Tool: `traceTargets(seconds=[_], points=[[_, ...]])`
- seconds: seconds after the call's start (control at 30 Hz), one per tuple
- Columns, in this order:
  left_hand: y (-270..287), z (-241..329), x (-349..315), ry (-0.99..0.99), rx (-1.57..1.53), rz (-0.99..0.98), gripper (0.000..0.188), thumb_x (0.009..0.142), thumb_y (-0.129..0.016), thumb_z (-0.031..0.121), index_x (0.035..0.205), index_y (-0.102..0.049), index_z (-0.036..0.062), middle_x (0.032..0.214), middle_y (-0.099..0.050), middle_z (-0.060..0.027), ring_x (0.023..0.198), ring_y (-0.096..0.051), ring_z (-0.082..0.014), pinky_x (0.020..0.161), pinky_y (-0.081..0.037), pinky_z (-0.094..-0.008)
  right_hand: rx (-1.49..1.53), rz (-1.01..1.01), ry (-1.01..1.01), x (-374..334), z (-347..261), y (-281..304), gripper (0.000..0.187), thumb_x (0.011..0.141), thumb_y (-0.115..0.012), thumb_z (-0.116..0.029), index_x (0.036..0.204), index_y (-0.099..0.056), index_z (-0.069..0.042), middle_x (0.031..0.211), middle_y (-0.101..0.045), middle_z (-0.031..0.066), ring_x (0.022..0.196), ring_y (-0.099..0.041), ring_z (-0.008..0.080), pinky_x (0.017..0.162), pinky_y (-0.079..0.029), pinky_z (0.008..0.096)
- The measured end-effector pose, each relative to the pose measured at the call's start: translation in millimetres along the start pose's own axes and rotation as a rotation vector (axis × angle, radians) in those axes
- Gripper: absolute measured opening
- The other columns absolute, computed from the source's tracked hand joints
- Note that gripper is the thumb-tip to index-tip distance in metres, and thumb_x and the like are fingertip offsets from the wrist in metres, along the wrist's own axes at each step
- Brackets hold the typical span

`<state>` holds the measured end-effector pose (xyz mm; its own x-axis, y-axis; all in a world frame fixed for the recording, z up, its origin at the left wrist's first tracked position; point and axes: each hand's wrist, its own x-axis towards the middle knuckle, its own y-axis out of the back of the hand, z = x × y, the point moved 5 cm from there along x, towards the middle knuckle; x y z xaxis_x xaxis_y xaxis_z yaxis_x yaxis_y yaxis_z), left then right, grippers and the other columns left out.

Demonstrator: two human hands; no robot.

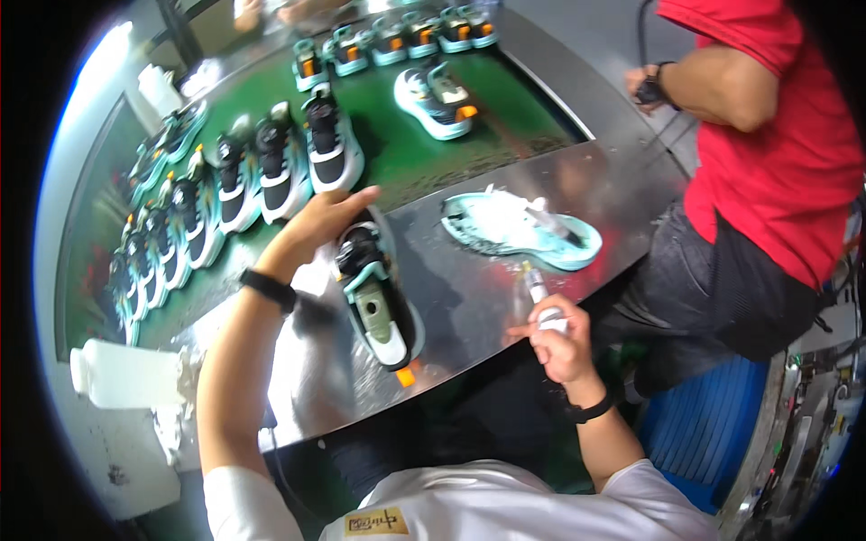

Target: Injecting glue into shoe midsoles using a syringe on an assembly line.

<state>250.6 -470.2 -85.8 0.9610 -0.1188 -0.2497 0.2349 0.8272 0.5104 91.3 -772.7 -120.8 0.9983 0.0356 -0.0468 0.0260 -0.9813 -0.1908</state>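
Observation:
My left hand point(327, 218) is over the metal bench, between the toe of a dark shoe point(377, 298) with an olive-and-white heel and the heel end of a black-and-white shoe point(330, 149) in the row. Its thumb side stretches out to the right; the other fingers are partly hidden, and I cannot tell whether they touch either shoe. In my right hand point(561, 343) is a white pen-shaped applicator point(543, 302) with a clear tip, gripped near the bench's front edge. Just beyond that tip lies a loose mint-green shoe sole point(514, 230), with whitish translucent pieces on it.
Several shoes point(230, 185) stand in rows on the green conveyor belt point(374, 113); a single shoe point(436, 99) sits apart. A white bottle point(126, 374) is at left. Close by on the right stands a person in a red shirt point(776, 135), beside a blue slatted surface point(699, 428).

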Motion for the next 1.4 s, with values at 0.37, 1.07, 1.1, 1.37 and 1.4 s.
traceTargets(seconds=[0.37,1.07,1.1,1.37,1.4], points=[[-2.2,100.0,-85.8,-0.592,-0.485,-0.16,0.055,0.056,-0.083,0.023,0.097,-0.058,-0.0043,0.085,-0.065,-0.0138,0.078,-0.064,-0.0193,0.072,-0.052,-0.0305,0.223,-0.51,0.286,-23.3,-98.5,-68.4,0.015,0.076,-0.061,-0.016,0.082,-0.049,-0.008,0.055,-0.048,-0.0001,0.045,-0.045,0.0099,0.093,-0.029,0.0652],[-27.4,125.5,-93.1,-0.964,-0.264,-0.415,0.053,0.049,-0.087,0.018,0.088,-0.062,-0.0067,0.083,-0.064,-0.0194,0.072,-0.065,-0.0232,0.065,-0.054,-0.0295,0.164,-0.748,0.284,-9.8,-118.2,-86.7,0.011,0.066,-0.058,-0.002,0.075,-0.053,-0.006,0.05,-0.049,0.0057,0.045,-0.049,0.0155,0.095,-0.027,0.0657],[-34.1,116.0,-88.9,-0.949,-0.264,-0.419,0.053,0.049,-0.087,0.018,0.088,-0.062,-0.0067,0.083,-0.064,-0.0194,0.072,-0.065,-0.0232,0.065,-0.054,-0.0295,0.176,-0.746,0.274,-9.9,-113.9,-86.8,0.011,0.066,-0.058,-0.002,0.075,-0.053,-0.006,0.05,-0.049,0.0057,0.045,-0.049,0.0155,0.095,-0.027,0.0657],[-13.9,89.3,-61.7,-0.97,-0.442,-0.431,0.063,0.057,-0.081,0.037,0.102,-0.056,-0.0008,0.086,-0.061,-0.0226,0.078,-0.064,-0.0293,0.065,-0.056,-0.0373,0.38,-0.656,0.421,-7.2,-79.2,-72.4,0.017,0.055,-0.055,0.004,0.072,-0.059,0.001,0.059,-0.054,0.0109,0.048,-0.048,0.021,0.055,-0.045,0.0394],[-13.8,84.2,-56.1,-0.941,-0.482,-0.41,0.063,0.06,-0.079,0.037,0.104,-0.055,-0.0002,0.087,-0.061,-0.0228,0.079,-0.063,-0.0305,0.065,-0.056,-0.0381,0.378,-0.661,0.192,-2.6,-71.6,-72.6,0.017,0.056,-0.054,0.003,0.073,-0.059,0.001,0.058,-0.055,0.0098,0.049,-0.05,0.021,0.076,-0.047,0.0482]])
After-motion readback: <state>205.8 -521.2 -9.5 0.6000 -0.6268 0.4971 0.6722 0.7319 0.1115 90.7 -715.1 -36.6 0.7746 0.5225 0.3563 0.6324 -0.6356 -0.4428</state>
